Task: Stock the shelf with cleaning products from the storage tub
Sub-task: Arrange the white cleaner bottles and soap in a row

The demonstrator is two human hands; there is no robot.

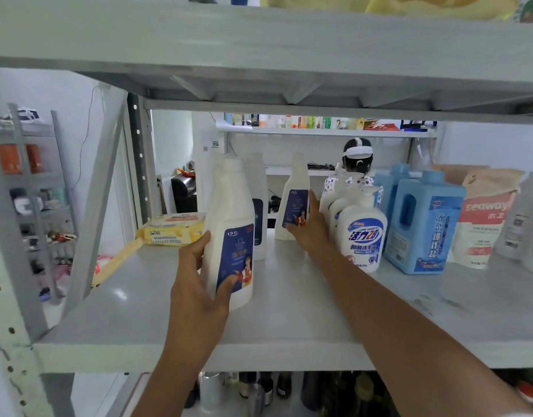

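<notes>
A white bottle with a blue label (pixel 229 224) stands near the front of the grey shelf (pixel 289 311); my left hand (pixel 199 284) grips its lower part, thumb on the label. Farther back stands a second white bottle with the same blue label (pixel 294 203), and my right hand (pixel 310 227) holds its right side. Behind the front bottle stands a third white bottle (pixel 259 206). The storage tub is out of view.
White pump bottles (pixel 361 233) stand right of my right hand, then blue jugs (pixel 424 224) and seaway pouches (pixel 484 221). A yellow pack (pixel 172 228) lies at the back left. A shelf board hangs close above; dark bottles (pixel 259 389) fill the shelf below. A person stands beyond.
</notes>
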